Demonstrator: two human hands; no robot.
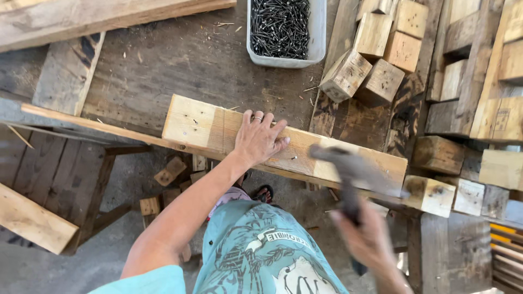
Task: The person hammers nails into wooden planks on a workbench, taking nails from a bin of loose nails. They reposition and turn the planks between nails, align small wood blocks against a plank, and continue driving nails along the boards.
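My left hand (259, 139) lies flat on a pale wooden plank (202, 126) that rests across the front edge of a dark workbench (180, 65); a ring shows on one finger. A small nail (292, 158) lies on the plank just right of the fingertips. My right hand (366, 239) grips the handle of a hammer (348, 174), blurred with motion, its head hanging over the plank's right part.
A grey tub of dark nails (280, 30) stands at the back of the bench. Several wooden blocks (376, 54) are heaped at the right, with more timber beyond. Offcuts (170, 171) lie on the floor below, beside my sandalled foot (263, 193).
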